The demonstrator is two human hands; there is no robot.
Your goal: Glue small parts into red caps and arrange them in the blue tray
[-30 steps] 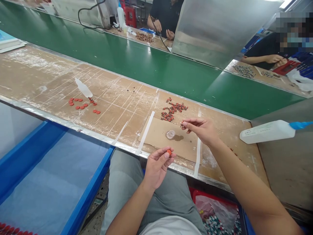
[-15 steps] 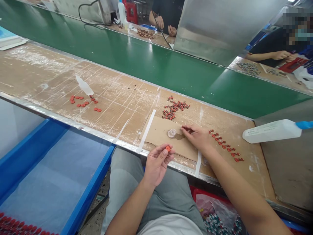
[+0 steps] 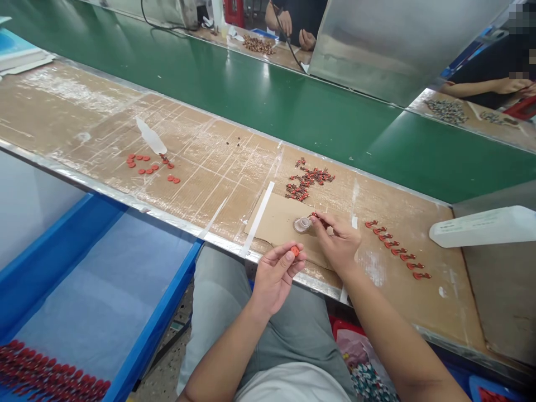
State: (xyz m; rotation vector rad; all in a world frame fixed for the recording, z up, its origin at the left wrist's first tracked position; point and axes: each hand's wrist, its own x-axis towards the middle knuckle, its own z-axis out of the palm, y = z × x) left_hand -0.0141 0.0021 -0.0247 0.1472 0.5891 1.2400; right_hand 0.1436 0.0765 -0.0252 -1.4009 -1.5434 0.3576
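My left hand [image 3: 274,279] pinches a small red disc [image 3: 295,250] between thumb and fingertips, just above the table's front edge. My right hand [image 3: 340,241] is closed on a small red-and-dark piece [image 3: 313,215], mostly covered by the fingers. Its fingertips are right beside a small clear cup [image 3: 302,224] standing on a cardboard sheet [image 3: 272,215]. Behind the sheet lies a loose pile of red-and-dark pieces [image 3: 312,180]. To the right, several red discs with dark pieces attached [image 3: 394,251] form a slanting row.
More red discs [image 3: 142,162] lie at the left by a white flat bottle [image 3: 151,137]. A white bottle [image 3: 481,226] lies at the right. Beyond the table runs a green belt [image 3: 243,95]. A blue tray [image 3: 104,268] holds rows of red parts. Two co-workers sit across.
My right hand has moved left, closer to the clear cup, with the small piece still in its fingers. My left hand keeps its hold on the red disc. The camera view has shifted slightly.
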